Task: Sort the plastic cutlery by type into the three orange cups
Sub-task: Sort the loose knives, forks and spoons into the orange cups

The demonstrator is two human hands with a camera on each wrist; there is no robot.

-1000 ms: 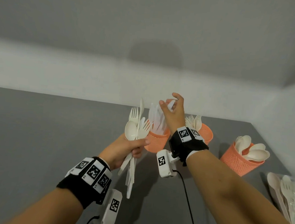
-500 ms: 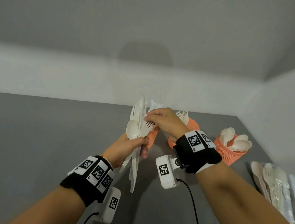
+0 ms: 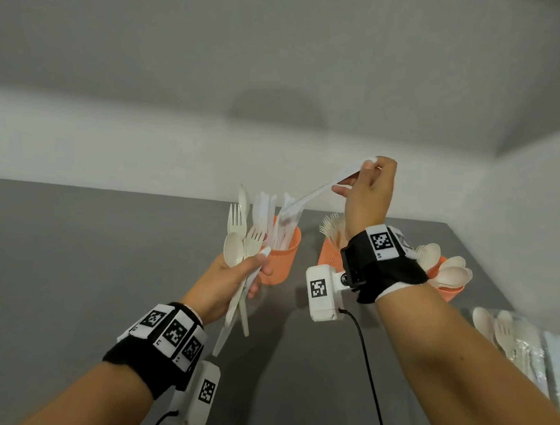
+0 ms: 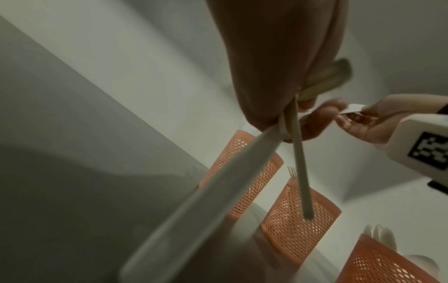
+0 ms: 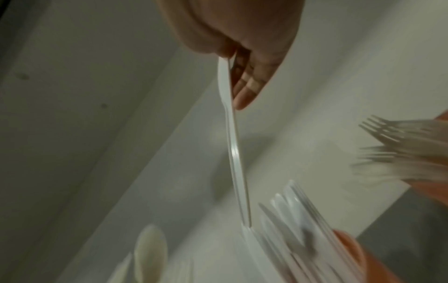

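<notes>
Three orange mesh cups stand in a row: the left cup holds white knives, the middle cup forks, the right cup spoons. My left hand grips a mixed bundle of cutlery upright in front of the left cup, with forks, a spoon and a knife showing. My right hand is raised above the cups and pinches one end of a white knife. The knife slants down-left, and its lower end reaches the knives in the left cup. In the right wrist view the knife hangs from my fingertips.
More loose cutlery and clear wrappers lie on the grey table at the right edge. White walls close off the back and the right side. A black cable trails from my right wrist.
My right hand has left the bundle and risen up and to the right with a white knife pinched in it. The left hand still holds the bundle in about the same place.
</notes>
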